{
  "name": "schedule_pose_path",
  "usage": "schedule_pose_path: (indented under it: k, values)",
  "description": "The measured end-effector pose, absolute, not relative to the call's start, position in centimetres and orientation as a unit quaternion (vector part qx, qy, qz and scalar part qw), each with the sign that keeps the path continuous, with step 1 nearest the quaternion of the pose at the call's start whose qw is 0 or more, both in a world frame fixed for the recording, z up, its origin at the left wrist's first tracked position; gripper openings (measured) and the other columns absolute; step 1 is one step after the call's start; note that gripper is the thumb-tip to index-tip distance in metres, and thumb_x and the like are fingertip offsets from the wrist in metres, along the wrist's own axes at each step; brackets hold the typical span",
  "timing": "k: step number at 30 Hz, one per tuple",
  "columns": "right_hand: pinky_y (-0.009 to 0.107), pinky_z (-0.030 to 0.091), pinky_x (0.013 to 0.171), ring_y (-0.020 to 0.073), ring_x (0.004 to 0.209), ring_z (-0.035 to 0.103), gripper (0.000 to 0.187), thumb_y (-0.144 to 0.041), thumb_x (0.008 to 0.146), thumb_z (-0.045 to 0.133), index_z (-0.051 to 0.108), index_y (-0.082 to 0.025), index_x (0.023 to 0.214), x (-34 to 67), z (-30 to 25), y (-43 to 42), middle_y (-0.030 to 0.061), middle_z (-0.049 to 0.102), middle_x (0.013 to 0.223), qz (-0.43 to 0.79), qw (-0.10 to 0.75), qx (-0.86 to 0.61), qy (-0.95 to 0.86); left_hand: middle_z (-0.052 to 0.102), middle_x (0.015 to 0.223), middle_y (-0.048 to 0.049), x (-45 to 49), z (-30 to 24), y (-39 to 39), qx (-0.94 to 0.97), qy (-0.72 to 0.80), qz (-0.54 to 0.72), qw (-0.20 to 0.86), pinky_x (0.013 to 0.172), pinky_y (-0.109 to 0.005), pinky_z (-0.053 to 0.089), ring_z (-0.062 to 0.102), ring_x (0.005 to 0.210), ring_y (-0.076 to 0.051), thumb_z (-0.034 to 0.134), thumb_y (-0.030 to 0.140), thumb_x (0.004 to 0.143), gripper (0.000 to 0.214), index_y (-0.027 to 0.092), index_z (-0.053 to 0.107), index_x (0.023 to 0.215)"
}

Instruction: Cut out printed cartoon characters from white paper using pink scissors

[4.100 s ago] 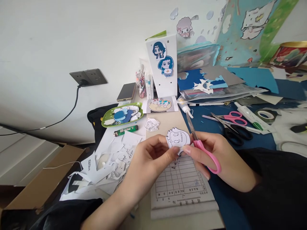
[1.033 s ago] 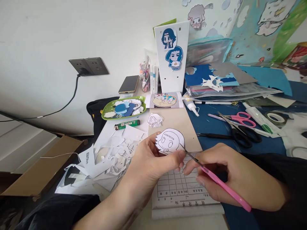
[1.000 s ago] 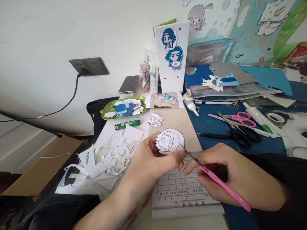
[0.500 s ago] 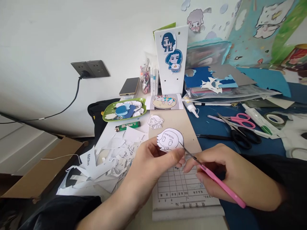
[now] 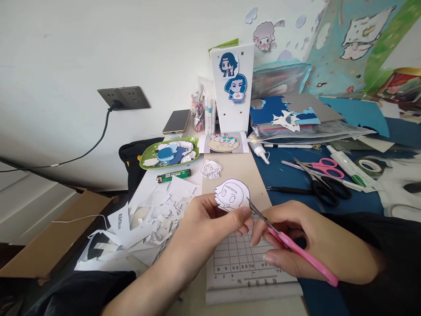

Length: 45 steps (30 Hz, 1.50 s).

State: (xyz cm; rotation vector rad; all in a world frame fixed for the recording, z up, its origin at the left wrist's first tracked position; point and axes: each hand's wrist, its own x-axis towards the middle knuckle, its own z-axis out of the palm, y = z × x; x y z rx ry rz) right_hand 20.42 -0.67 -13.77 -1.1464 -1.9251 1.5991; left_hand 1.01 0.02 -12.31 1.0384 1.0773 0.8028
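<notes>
Bright, even daylight fills the frame, with no harsh glare. The white wall (image 5: 66,44) in the upper left is evenly lit and almost featureless. Soft shadows lie under the left hand (image 5: 210,221) and right hand (image 5: 305,245), low in the centre. Focus is sharp in the middle; wide-angle distortion bends lines toward the edges, and the dark sleeves (image 5: 388,263) in the bottom corners lose detail.

paper cutout (image 5: 232,195) between hand (image 5: 210,224) and scissors (image 5: 289,245)

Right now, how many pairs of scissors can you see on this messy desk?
3: pink scissors in the right hand, a pink-handled pair and a black-handled pair lying on the blue mat. Others may hide under papers.
</notes>
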Motion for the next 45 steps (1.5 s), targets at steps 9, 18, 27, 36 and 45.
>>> schedule_pose_path:
  k: [9,18,27,36,45]
  values:
    - [0.023,0.035,0.044,0.0079,0.041,0.043,0.018,-0.032,0.086,0.063,0.063,-0.016,0.079,20.4,-14.6,0.2,-0.0052,0.051,0.054,0.59,0.363,-0.429,-0.579,0.063,0.061,0.0016,1.0,-11.8,0.5,0.527,0.465,0.248,0.667,0.057,-0.024,0.04,0.053,0.058,-0.013,0.067,0.02,0.074,0.01,0.017,0.067,0.064]
    - [0.024,0.037,0.046,0.0086,0.041,0.042,0.02,-0.027,0.086,0.064,0.054,-0.019,0.071,20.6,-14.7,0.3,-0.0078,0.05,0.048,0.608,0.363,-0.425,-0.563,0.063,0.063,0.0003,1.1,-12.4,0.6,0.561,0.465,0.21,0.652,0.055,-0.026,0.038,0.053,0.059,-0.015,0.068,0.025,0.076,0.009,0.017,0.071,0.072]
    - [0.025,0.033,0.047,0.0088,0.04,0.041,0.02,-0.022,0.088,0.057,0.048,-0.021,0.07,20.8,-14.9,0.2,-0.009,0.049,0.043,0.6,0.381,-0.424,-0.56,0.07,0.065,-0.0004,0.8,-12.1,0.9,0.513,0.461,0.314,0.653,0.065,-0.02,0.047,0.059,0.064,-0.012,0.07,0.025,0.081,0.018,0.017,0.072,0.065]
    - [0.023,0.033,0.047,0.0075,0.039,0.041,0.019,-0.021,0.087,0.057,0.05,-0.02,0.069,20.8,-14.6,0.2,-0.0095,0.05,0.043,0.588,0.391,-0.432,-0.561,0.07,0.075,0.0034,0.8,-13.1,0.5,0.495,0.423,0.388,0.652,0.064,-0.021,0.05,0.064,0.069,-0.012,0.074,0.016,0.079,0.017,0.022,0.062,0.091]
    - [0.023,0.035,0.049,0.008,0.043,0.042,0.018,-0.023,0.089,0.059,0.053,-0.02,0.072,20.6,-14.3,0.1,-0.0093,0.049,0.046,0.59,0.395,-0.435,-0.554,0.075,0.082,-0.0016,1.2,-12.7,0.0,0.558,0.433,0.37,0.604,0.067,-0.025,0.049,0.063,0.073,-0.015,0.069,0.014,0.081,0.013,0.023,0.078,0.082]
